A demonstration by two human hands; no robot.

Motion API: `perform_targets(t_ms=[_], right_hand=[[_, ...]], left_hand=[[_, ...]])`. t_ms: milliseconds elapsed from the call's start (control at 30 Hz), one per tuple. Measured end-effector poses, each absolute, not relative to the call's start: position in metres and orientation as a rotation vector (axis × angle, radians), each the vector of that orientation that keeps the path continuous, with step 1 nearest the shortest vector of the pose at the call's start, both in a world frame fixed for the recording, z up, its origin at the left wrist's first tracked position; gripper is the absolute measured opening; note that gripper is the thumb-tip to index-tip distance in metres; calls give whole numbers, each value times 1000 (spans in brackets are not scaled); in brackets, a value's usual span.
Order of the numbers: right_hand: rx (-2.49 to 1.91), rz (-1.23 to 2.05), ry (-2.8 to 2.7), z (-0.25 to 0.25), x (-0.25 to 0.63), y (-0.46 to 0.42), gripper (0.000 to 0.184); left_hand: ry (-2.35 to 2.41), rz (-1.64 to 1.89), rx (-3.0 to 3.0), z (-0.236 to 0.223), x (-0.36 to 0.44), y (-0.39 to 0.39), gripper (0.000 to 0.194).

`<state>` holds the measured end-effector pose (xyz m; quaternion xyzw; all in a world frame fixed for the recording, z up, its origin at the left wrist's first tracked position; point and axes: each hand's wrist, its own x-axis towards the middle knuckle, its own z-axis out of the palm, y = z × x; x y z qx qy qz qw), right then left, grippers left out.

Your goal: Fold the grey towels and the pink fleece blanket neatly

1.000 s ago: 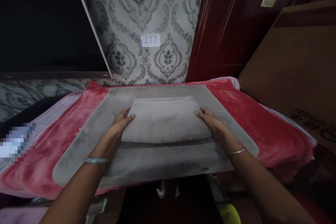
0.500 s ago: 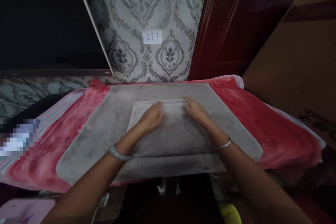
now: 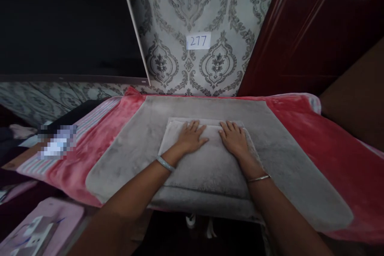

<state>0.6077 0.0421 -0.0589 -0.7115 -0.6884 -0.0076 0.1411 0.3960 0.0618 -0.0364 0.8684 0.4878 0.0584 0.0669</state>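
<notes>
A folded grey towel (image 3: 207, 168) lies on a larger grey mat (image 3: 285, 160) spread over a red blanket (image 3: 330, 148). My left hand (image 3: 190, 138) rests flat on the folded towel's far left part, fingers stretched out and slightly spread. My right hand (image 3: 233, 139) lies flat beside it on the far right part, fingers also extended. The two hands sit close together, palms down, holding nothing. A bangle circles each wrist.
Patterned wallpaper with a white label reading 277 (image 3: 198, 41) stands behind the blanket. A dark red door (image 3: 315, 28) is at the right, a dark panel (image 3: 66, 20) at the left. A pink object (image 3: 42, 228) lies low at the left.
Both hands left the towel's sides and came on top, pressing it flat. They now lie open, side by side. The view has shifted, so the scene sits further right.
</notes>
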Motion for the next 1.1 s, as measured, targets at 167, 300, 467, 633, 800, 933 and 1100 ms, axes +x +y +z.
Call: perform_targets(t_ms=[167,300,467,633,800,933,1100], right_hand=[[-2038,-16,-1974,-61,608,44,53],[-2077,-23,-1990,-56,608,42,53],[-2151,32,-2028,-41,598,46,54],[-2078,88,-2154,-28,605,62,54],[-2136,122,-2027,-33,633,74,55],[-2104,180,-1991,-41,642,76,54],[-2066,146,-1959,-45,641,75,53]], left_hand=[[1869,251,2329,-30,340,88,64],[1938,350,2253,-35,324,95,62],[1924,392,2284,-39,325,98,63],[1929,411,2300,-38,324,103,62],[1954,366,2296,-39,325,104,63],[1940,385,2311,-45,322,107,63],[1914,471,2297,-53,314,112,60]])
